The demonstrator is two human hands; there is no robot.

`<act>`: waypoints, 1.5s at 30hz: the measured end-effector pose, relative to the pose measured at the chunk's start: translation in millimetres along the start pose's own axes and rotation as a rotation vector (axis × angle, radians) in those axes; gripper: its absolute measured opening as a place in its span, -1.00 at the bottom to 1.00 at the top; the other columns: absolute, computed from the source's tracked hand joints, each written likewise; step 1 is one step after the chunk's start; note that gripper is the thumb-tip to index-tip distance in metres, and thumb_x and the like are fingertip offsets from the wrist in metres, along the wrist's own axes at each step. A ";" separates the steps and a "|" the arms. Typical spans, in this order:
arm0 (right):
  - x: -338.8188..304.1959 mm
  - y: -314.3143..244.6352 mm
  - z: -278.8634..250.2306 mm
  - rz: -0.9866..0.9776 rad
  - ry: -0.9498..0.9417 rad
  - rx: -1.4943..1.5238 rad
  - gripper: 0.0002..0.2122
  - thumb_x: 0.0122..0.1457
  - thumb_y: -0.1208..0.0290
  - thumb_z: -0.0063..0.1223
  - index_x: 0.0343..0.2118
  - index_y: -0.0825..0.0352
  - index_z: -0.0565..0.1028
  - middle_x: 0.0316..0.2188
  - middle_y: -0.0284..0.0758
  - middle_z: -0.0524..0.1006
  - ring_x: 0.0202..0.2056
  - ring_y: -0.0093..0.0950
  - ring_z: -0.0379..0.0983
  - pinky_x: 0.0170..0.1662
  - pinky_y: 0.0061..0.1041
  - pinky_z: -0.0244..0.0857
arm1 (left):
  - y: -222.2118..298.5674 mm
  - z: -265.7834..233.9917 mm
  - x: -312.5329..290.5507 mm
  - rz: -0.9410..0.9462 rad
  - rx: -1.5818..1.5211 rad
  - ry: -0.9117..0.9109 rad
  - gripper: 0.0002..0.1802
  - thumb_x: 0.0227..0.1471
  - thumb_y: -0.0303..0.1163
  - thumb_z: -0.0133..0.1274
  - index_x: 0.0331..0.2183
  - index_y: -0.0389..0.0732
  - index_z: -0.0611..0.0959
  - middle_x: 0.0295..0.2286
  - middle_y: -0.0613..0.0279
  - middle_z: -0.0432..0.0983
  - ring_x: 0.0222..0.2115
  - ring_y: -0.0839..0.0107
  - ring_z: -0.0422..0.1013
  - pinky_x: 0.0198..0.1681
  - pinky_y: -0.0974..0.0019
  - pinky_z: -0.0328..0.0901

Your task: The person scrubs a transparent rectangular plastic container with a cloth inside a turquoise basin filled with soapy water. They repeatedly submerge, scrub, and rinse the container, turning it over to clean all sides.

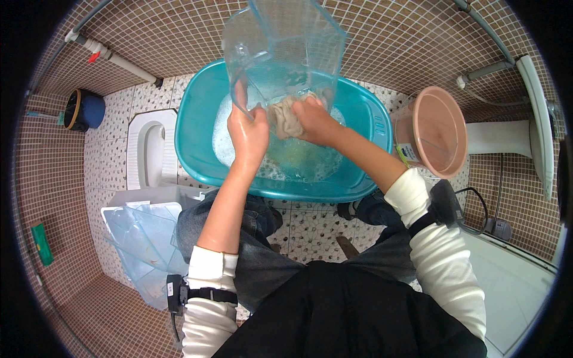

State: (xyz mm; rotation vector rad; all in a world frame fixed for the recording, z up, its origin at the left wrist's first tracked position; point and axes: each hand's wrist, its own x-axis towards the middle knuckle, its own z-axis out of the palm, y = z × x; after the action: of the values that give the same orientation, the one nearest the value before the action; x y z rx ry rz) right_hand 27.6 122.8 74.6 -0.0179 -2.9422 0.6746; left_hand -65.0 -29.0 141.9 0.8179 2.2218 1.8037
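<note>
Above a teal oval tub (194,143), I hold a clear plastic bin (286,51) tilted up, its far end toward the tiled wall. My left hand (248,134) is closed on the bin's near left edge, wet up the wrist. A crumpled beige cloth (285,119) is bunched in my right hand (318,123), at the bin's near side. The fingertips of the right hand are partly hidden by the cloth and bin. Below both hands lies cloudy, sudsy water (301,170) in the tub.
To the right stand a pink bucket (439,134) and a white washbasin (537,131). A squat toilet (154,149) and a dark blue bucket (89,110) are at left. Near my left leg, more clear plastic bins (146,250) rest on a grey-white container (158,195).
</note>
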 end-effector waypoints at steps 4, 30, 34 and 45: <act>-7.8 5.5 2.1 -0.141 0.048 -0.114 -0.69 -0.21 0.49 0.11 -0.36 0.30 0.28 -0.40 -0.22 0.35 -0.27 -0.25 0.23 -0.14 -0.30 0.06 | -0.4 -2.4 2.4 0.020 -0.041 0.027 -0.11 -0.21 -0.75 -0.27 0.18 -0.02 -0.07 0.10 0.02 0.07 -0.39 0.46 0.39 -0.57 0.57 0.31; -29.7 23.6 11.6 0.505 0.138 0.446 -0.52 -0.13 0.10 0.22 -0.20 0.35 0.44 -0.34 -0.16 0.50 -0.33 -0.24 0.43 -0.25 -0.36 0.30 | 20.6 5.3 -5.3 0.487 0.429 0.041 -0.22 -0.23 -0.71 -0.13 0.12 -0.24 0.10 0.05 -0.05 0.14 -0.21 0.08 0.40 -0.42 0.31 0.40; -27.7 6.2 15.1 0.543 0.277 0.566 -0.61 0.03 0.08 0.00 -0.28 0.36 0.51 -0.36 -0.13 0.52 -0.36 -0.22 0.46 -0.25 -0.36 0.32 | 23.6 6.3 -5.3 0.569 0.470 0.007 -0.25 -0.22 -0.67 -0.08 0.10 -0.26 0.14 0.03 -0.04 0.19 -0.21 0.09 0.41 -0.40 0.31 0.40; -13.8 2.7 20.5 0.579 0.286 0.370 -0.74 0.01 0.27 -0.02 -0.41 0.38 0.53 -0.49 -0.14 0.53 -0.39 -0.32 0.47 -0.30 -0.45 0.30 | 0.4 8.3 -3.9 0.195 0.285 0.032 -0.19 -0.15 -0.36 0.14 0.09 -0.33 0.13 0.06 -0.12 0.09 0.07 0.07 0.10 -0.03 0.24 0.23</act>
State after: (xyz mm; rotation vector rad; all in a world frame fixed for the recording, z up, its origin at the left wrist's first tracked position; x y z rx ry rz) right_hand 38.8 115.8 53.4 -0.8734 -2.4848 1.1625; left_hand -57.9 -23.8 139.2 1.1001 2.5373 1.6045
